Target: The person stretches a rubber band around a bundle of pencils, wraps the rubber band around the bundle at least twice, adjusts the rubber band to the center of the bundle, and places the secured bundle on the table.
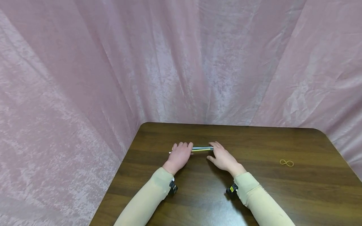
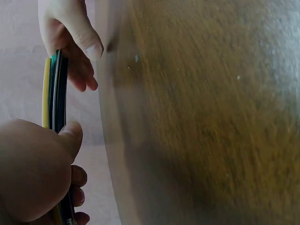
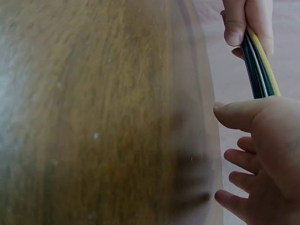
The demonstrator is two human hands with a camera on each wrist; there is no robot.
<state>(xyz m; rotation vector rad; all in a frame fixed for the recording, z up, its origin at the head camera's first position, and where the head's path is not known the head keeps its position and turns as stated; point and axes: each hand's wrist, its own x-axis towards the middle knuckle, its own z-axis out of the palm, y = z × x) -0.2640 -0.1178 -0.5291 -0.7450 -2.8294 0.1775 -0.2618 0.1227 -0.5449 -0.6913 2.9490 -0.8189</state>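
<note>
A bundle of slim pencils [image 1: 202, 149], yellow, green and black, lies crosswise between the two hands near the table's far side. My left hand [image 1: 181, 155] grips it from above, with the thumb [image 2: 71, 136] along its near side in the left wrist view. Short pale ends stick out past the left hand's outer side. At the bundle's other end is my right hand [image 1: 223, 157], its palm up against the tips and its fingers extended. In the right wrist view those fingers [image 3: 241, 159] are spread and do not wrap the pencils [image 3: 258, 65].
A yellow rubber band [image 1: 287, 163], twisted into a figure eight, lies on the brown wooden table [image 1: 311, 194] to the right. Pink velvet curtain [image 1: 181, 62] hangs behind the table's far edge and along the left. Each wrist carries a small black camera [image 1: 173, 187].
</note>
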